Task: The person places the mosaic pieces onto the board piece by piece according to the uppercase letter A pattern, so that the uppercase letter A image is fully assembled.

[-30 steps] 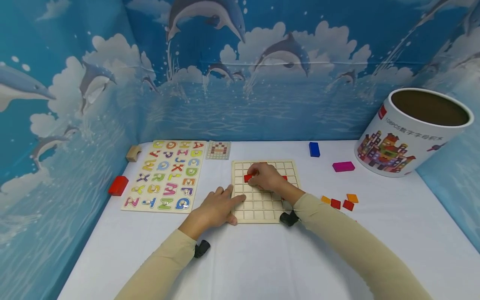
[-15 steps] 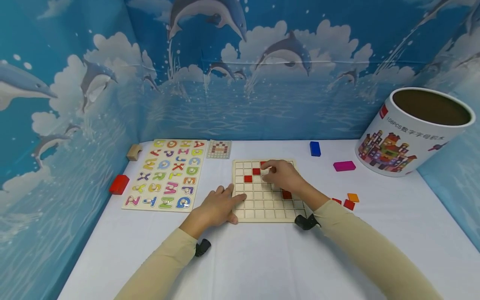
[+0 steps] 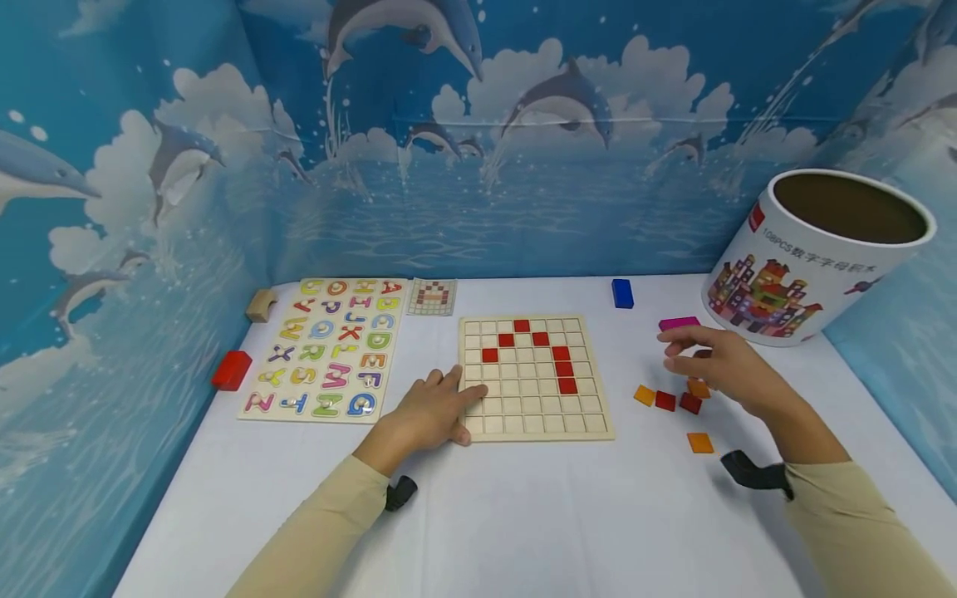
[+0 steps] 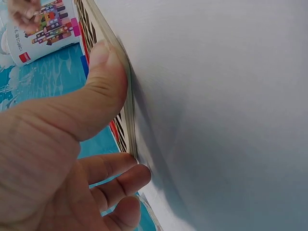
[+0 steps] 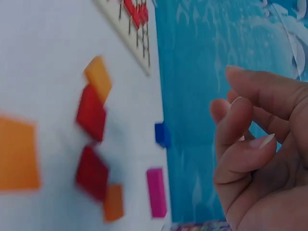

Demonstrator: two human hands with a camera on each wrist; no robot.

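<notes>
From the head camera, the left hand is seen pressed flat, fingers straight, on the near-left corner of the wooden grid board, where seven red tiles are set in an arch. The right hand is held loosely open and empty above the loose tiles; these lie just below and toward the board side of its fingers, well apart from the left hand.

In the left wrist view, the thumb is laid along the board's edge.

In the right wrist view, curled fingers grip nothing; the red and orange tiles are spread under them on the white table.
</notes>
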